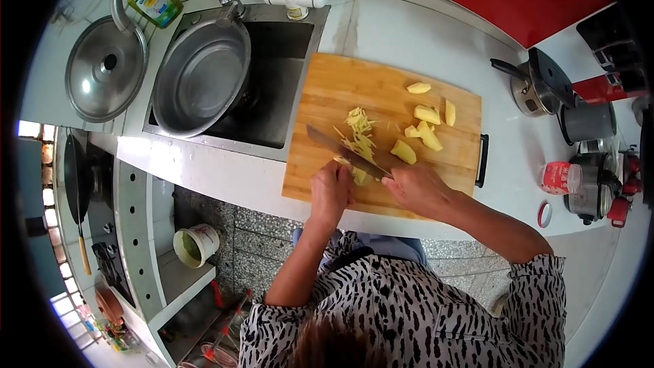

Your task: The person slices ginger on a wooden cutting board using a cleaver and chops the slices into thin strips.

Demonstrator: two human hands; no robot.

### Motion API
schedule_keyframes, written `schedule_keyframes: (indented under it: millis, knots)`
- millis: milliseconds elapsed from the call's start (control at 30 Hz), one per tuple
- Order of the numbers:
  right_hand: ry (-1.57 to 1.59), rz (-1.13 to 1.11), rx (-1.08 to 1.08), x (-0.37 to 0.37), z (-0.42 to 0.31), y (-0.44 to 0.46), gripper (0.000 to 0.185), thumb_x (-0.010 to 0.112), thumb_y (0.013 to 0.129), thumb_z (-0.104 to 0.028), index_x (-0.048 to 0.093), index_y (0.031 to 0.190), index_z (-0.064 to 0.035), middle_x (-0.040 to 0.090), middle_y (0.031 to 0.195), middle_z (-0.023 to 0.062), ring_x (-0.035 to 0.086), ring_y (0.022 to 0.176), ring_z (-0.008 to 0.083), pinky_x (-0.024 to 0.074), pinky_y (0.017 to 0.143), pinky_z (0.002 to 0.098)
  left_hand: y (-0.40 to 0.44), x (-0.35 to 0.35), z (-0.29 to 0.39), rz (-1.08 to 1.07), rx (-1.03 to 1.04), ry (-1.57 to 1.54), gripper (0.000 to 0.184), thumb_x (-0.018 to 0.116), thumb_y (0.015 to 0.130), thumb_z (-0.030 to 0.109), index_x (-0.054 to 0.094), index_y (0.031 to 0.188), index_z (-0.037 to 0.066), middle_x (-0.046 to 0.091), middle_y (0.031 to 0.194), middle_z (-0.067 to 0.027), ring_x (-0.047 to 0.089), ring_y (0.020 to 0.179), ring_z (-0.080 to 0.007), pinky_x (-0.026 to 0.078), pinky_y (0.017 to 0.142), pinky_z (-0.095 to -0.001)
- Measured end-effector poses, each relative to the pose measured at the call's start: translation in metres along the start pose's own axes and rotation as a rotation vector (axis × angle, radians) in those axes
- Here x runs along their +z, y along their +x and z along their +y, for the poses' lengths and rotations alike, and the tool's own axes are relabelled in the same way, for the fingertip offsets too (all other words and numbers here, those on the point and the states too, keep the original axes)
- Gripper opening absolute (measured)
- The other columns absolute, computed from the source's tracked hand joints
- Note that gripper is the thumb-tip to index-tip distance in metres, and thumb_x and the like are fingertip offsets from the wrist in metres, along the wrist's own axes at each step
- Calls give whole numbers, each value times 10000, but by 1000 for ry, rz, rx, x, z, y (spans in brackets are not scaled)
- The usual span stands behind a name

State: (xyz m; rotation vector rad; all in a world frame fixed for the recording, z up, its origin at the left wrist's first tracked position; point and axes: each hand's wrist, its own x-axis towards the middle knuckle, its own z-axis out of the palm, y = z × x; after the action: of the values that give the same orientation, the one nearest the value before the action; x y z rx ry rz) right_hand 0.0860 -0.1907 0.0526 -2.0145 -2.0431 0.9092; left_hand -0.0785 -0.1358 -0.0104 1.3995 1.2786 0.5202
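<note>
A wooden cutting board (pixel 320 88) lies on the white counter. My right hand (pixel 419 191) is closed round the handle of a kitchen knife (pixel 340 149), whose blade points up and left across the board. My left hand (pixel 330 191) has its fingers curled down beside the blade, on a pale yellow potato piece that they mostly hide. Thin potato strips (pixel 360 133) are heaped along the far side of the blade. Several larger peeled potato chunks (pixel 427 114) are scattered over the board's right half, one of them (pixel 403 152) near my right hand.
Left of the board, a metal basin (pixel 201 78) rests in the sink (pixel 289 88) under the faucet. A pot lid (pixel 107 68) leans farther left. Pots (pixel 538 85), a red-labelled jar (pixel 561 178) and a small lid (pixel 544 215) stand at right. A white bucket (pixel 208 238) is below.
</note>
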Motion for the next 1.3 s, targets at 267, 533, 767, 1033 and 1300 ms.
schedule_keyframes:
  millis: [267, 533, 767, 1033, 1300]
  knots:
    - [-23, 19, -59, 23, 5, 5, 298, 525, 847, -225, 536, 653, 1, 539, 569, 207, 545, 534, 381, 429, 503, 454, 2, -1, -2, -22, 22, 11, 197, 482, 872, 84, 526, 724, -39, 527, 488, -79, 518, 368, -132, 409, 345, -262]
    - [37, 141, -34, 7, -8, 16, 286, 524, 847, -203, 535, 660, 13, 541, 584, 220, 547, 553, 396, 429, 508, 461, -2, -2, 2, -11, 50, 32, 191, 493, 867, 90, 531, 727, -33, 532, 493, -83, 538, 370, -150, 425, 340, -269]
    - [19, -18, 5, 2, 0, -6, 295, 532, 844, -209, 531, 659, 20, 539, 593, 220, 546, 568, 394, 427, 514, 450, -2, -3, 1, -29, 0, 3, 184, 475, 873, 84, 528, 744, -36, 538, 511, -83, 534, 373, -142, 425, 342, -266]
    - [92, 62, -5, 36, -1, 11, 308, 525, 849, -214, 531, 650, 21, 537, 595, 223, 544, 563, 394, 426, 511, 448, 2, -2, -6, -45, 71, 60, 178, 459, 877, 74, 526, 758, -39, 534, 506, -77, 530, 374, -140, 426, 349, -263]
    - [191, 192, 32, 13, -6, 5, 319, 529, 846, -227, 527, 664, 35, 528, 601, 233, 538, 568, 407, 417, 507, 447, 0, -1, -4, -25, 40, 22, 183, 481, 875, 85, 527, 741, -30, 521, 476, -97, 530, 353, -174, 411, 347, -291]
